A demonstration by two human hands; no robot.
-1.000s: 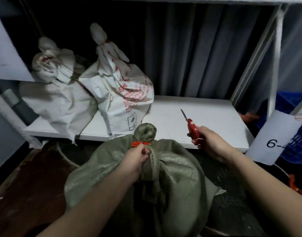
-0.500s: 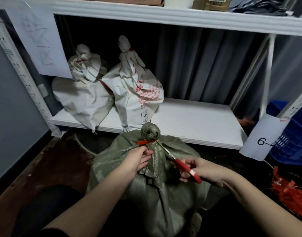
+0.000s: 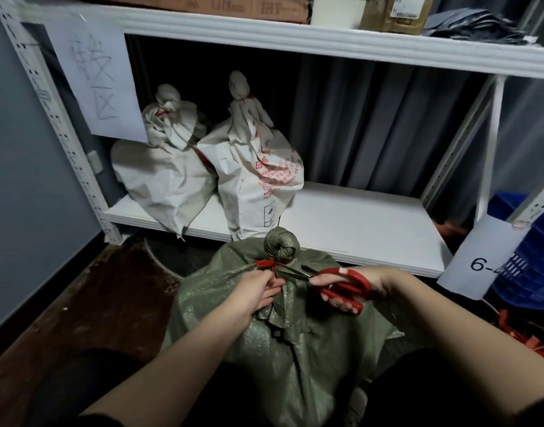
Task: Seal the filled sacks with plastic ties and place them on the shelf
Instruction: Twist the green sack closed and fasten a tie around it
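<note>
- A big olive-green woven plastic sack [image 3: 283, 343] is standing on the dark floor directly in front of the person, between the two forearms and just before the shelf edge. It is full, and its neck is gathered into a twisted knob on top.
- The left hand [image 3: 254, 291] is gripping the gathered neck of this sack just under the knob, with the fingers curled around the fabric and close to the tie.
- A thin red plastic tie [image 3: 266, 263] is sitting around the neck, under the knob; a short loose end is sticking out to the left.
- The right hand [image 3: 361, 286] is holding red-handled metal scissors [image 3: 335, 283], fingers through the handles. The blades are pointing left and reaching the neck just beside the tie. I cannot tell whether the blades are touching the tie.
- My judgement: the tie of this sack is already in place, and the person is trimming its extra end, so the sealing of this sack is nearly finished. Lifting it to the shelf is not yet done.
- Farther back, the white lower board of the metal shelf [image 3: 363, 217] is carrying two sealed sacks on its left part: a plain white woven sack [image 3: 163, 177] and, touching it on the right, a white woven sack with red print [image 3: 258, 177]. Both are showing red ties at the neck.
- The right part of the board is offering room for the green sack, as far as I can judge.
</note>
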